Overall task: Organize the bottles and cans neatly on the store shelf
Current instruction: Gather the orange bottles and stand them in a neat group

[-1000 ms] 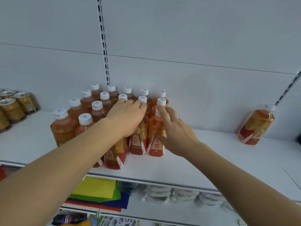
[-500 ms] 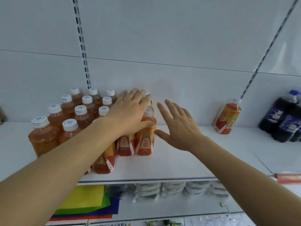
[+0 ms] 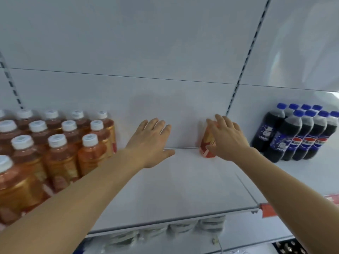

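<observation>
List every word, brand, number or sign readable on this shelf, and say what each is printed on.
No text reads letter for letter.
Cola bottles: a round red, white and blue logo on the blue labels; the lettering is too blurred to read.
Orange tea bottles: labels smeared by motion, unreadable; the cap prints are too small.
Lone tea bottle behind the right hand: red and gold label, unreadable.
Red tag on the shelf edge: unreadable.

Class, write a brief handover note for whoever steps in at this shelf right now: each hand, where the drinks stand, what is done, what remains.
Left hand: open, hovering over bare white shelf, holding nothing.
Right hand: fingers spread against the lone orange tea bottle by the back wall; no closed grip yet.
Done: white-capped orange tea bottles stand grouped in rows at left; blue-capped dark cola bottles stand grouped at right.
Left: take the lone bottle and set it with the orange group.
</observation>
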